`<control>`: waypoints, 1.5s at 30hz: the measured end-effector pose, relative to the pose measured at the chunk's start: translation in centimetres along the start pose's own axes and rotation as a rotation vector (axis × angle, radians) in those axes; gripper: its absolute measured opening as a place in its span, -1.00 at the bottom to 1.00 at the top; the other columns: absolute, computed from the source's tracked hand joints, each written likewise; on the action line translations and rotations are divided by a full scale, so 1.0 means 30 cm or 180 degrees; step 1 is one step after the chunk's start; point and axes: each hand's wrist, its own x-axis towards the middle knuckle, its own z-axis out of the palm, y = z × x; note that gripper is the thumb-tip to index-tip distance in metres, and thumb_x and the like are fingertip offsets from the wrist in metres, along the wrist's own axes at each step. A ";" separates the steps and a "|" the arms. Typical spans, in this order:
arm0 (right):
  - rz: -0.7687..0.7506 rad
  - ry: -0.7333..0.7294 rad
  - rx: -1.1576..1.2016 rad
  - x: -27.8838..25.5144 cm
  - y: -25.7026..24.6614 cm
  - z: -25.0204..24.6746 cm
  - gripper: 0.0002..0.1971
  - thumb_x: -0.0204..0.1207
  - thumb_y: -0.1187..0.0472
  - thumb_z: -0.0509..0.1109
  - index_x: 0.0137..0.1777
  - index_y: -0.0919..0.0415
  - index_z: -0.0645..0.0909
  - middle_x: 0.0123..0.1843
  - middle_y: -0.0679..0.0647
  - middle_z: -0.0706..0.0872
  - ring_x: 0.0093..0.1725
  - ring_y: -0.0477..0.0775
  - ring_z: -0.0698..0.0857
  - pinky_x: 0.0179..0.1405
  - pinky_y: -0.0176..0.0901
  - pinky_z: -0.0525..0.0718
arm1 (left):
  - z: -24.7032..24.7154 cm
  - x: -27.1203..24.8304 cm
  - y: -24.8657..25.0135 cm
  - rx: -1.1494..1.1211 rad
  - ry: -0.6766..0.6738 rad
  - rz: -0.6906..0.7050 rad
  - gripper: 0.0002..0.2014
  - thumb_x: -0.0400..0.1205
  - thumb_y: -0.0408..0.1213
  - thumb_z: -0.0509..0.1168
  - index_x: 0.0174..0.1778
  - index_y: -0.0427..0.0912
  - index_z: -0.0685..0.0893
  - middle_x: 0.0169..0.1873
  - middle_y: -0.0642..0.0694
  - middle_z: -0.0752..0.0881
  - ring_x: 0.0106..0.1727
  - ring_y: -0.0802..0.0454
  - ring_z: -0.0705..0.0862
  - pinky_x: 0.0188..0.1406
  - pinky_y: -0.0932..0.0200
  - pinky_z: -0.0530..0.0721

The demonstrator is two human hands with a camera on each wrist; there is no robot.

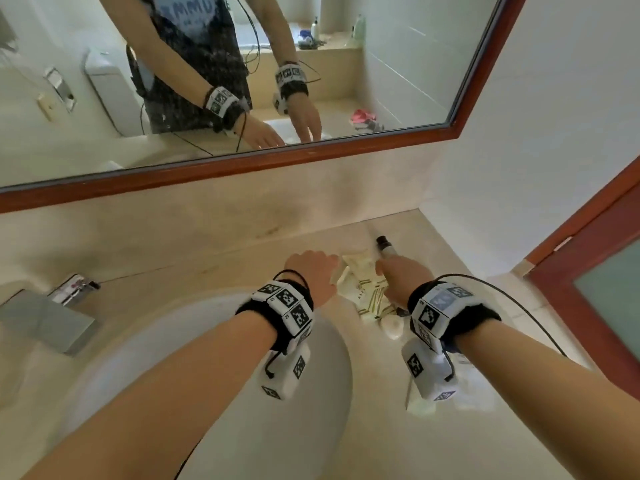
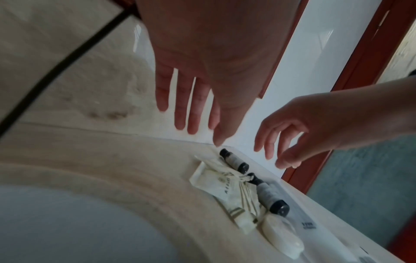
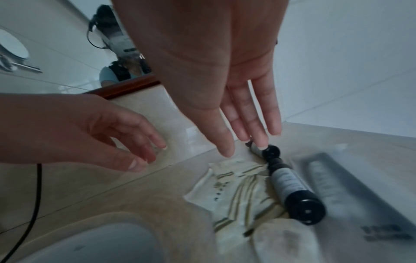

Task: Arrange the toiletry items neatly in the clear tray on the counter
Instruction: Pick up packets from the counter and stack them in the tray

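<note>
Toiletries lie in a clear tray (image 1: 414, 403) right of the sink; its edges are hard to make out. Two small grey bottles with black caps lie end to end: the far bottle (image 3: 258, 149) and the near bottle (image 3: 290, 190). Cream striped packets (image 3: 236, 186) lie left of them, and a wrapped round soap (image 2: 281, 234) sits at the near end. My right hand (image 3: 247, 124) reaches down with straight fingers, one fingertip touching the far bottle. My left hand (image 2: 191, 110) hovers over the tray's far left, fingers straight, holding nothing.
A white basin (image 1: 214, 368) fills the counter left of the tray, with a chrome tap (image 1: 45, 317) beyond it. A grey flat tube (image 3: 333, 186) lies right of the bottles. The wall and a red-framed mirror (image 1: 242, 168) stand behind, a red door frame (image 1: 588, 289) to the right.
</note>
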 end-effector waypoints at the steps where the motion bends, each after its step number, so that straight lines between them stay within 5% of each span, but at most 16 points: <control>1: 0.0036 -0.0032 0.0057 0.022 0.026 0.007 -0.65 0.54 0.41 0.26 0.32 0.18 0.50 0.54 0.19 0.39 0.19 0.24 0.69 0.19 0.03 0.68 | 0.013 0.029 0.022 0.0010 -0.0050 0.0004 -0.53 0.64 -0.07 0.17 0.47 -0.09 0.36 0.32 -0.12 0.56 0.32 -0.14 0.55 0.23 -0.03 0.53; 4: -0.0040 -0.0101 0.0178 0.108 0.078 0.034 -0.64 0.57 0.34 0.29 0.36 0.18 0.48 0.57 0.19 0.36 0.21 0.24 0.68 0.23 0.06 0.66 | 0.056 0.107 0.071 -0.0256 -0.0200 -0.0120 -0.37 0.59 0.02 0.23 0.53 -0.14 0.21 0.31 -0.18 0.55 0.30 -0.18 0.55 0.18 -0.05 0.54; 8: -0.0282 -0.0021 0.0300 0.208 0.082 0.060 -0.59 0.63 0.16 0.27 0.47 0.12 0.40 0.54 0.22 0.38 0.33 0.20 0.59 0.24 0.00 0.64 | 0.124 0.188 0.115 -0.0622 -0.0305 -0.0385 0.04 0.47 0.19 0.33 0.65 -0.14 -0.18 0.46 -0.21 0.42 0.46 -0.18 0.41 0.34 -0.08 0.48; 13: -0.0490 0.0008 0.0287 0.285 0.051 0.104 -0.56 0.65 0.07 0.22 0.51 0.12 0.37 0.45 0.19 0.44 0.40 0.23 0.49 0.28 0.02 0.58 | 0.206 0.239 0.177 -0.0594 -0.0137 -0.0629 0.23 0.32 0.35 0.34 0.64 -0.11 -0.31 0.46 -0.19 0.36 0.44 -0.17 0.36 0.39 -0.12 0.43; 24: -0.0507 0.0023 0.0419 0.361 0.033 0.132 -0.36 0.58 -0.05 0.27 0.59 0.15 0.20 0.50 0.28 0.35 0.46 0.30 0.39 0.44 0.02 0.42 | 0.208 0.282 0.132 -0.0874 -0.0172 -0.0717 0.21 0.35 0.13 0.47 0.64 -0.06 -0.31 0.51 -0.20 0.27 0.50 -0.18 0.26 0.46 -0.09 0.39; 33: -0.0375 0.0247 0.0565 0.377 -0.014 0.146 -0.45 0.54 0.02 0.20 0.48 0.22 0.28 0.42 0.19 0.44 0.36 0.26 0.45 0.34 0.01 0.47 | 0.230 0.264 0.112 -0.1045 0.0072 -0.0630 0.18 0.34 0.08 0.49 0.65 -0.07 -0.23 0.52 -0.17 0.28 0.51 -0.15 0.27 0.48 -0.05 0.38; 40: -0.0160 0.0145 0.0659 0.384 0.030 0.142 -0.45 0.52 0.08 0.34 0.46 0.20 0.29 0.45 0.25 0.33 0.34 0.25 0.47 0.26 -0.01 0.55 | 0.214 0.281 0.071 -0.0842 0.0161 -0.0849 0.15 0.31 0.17 0.50 0.65 0.01 -0.13 0.43 -0.17 0.32 0.42 -0.15 0.34 0.32 -0.05 0.48; 45: -0.0123 0.0141 0.0599 0.390 0.023 0.135 -0.47 0.48 0.12 0.38 0.41 0.17 0.29 0.38 0.26 0.37 0.29 0.26 0.49 0.24 0.01 0.59 | 0.201 0.284 0.051 -0.1463 0.0212 -0.0861 -0.02 0.45 -0.08 0.50 0.64 -0.03 -0.01 0.41 -0.19 0.30 0.21 -0.11 0.62 0.13 0.09 0.65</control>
